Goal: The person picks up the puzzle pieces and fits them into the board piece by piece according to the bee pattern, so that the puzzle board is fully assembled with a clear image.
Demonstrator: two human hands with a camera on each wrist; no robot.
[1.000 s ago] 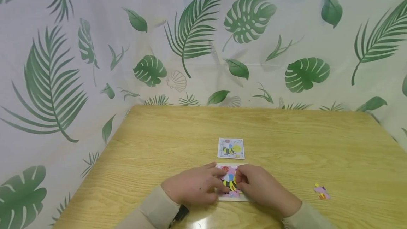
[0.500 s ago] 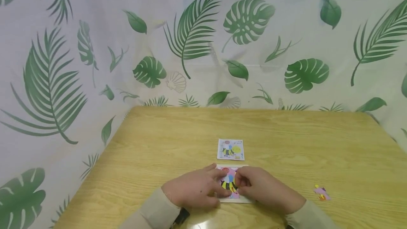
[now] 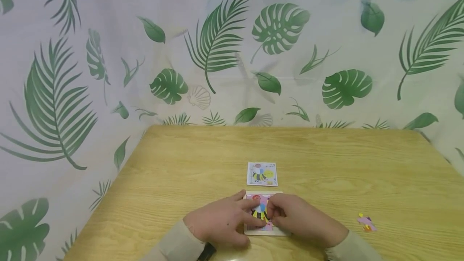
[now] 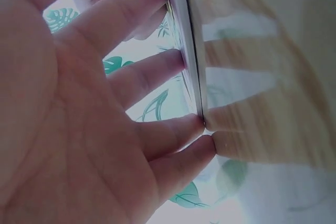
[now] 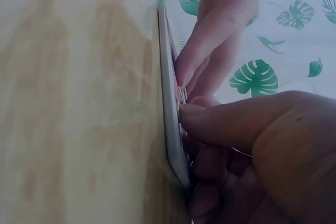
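Observation:
A square jigsaw puzzle in a pale frame [image 3: 262,233] lies on the table, showing a striped bee on pink. My left hand [image 3: 221,220] rests on its left part with fingers spread. In the left wrist view, the fingertips [image 4: 176,60] press on the puzzle along the frame's edge. My right hand [image 3: 304,216] is over the right half, with thumb and index finger pinching a puzzle piece [image 5: 181,94] at the puzzle's surface. The fingers hide most of that piece, and the right hand covers much of the frame's right side.
Just beyond the puzzle lies a square card [image 3: 262,174] with the same bee picture. Loose puzzle pieces [image 3: 367,222], pink and yellow, lie to the right on the wooden table [image 3: 174,164]. A leaf-patterned curtain [image 3: 217,104] hangs behind and at the left.
The head view has tilted slightly, so everything sits a little lower. Both hands stay at the puzzle; the left fingers have shifted slightly to the right across the picture.

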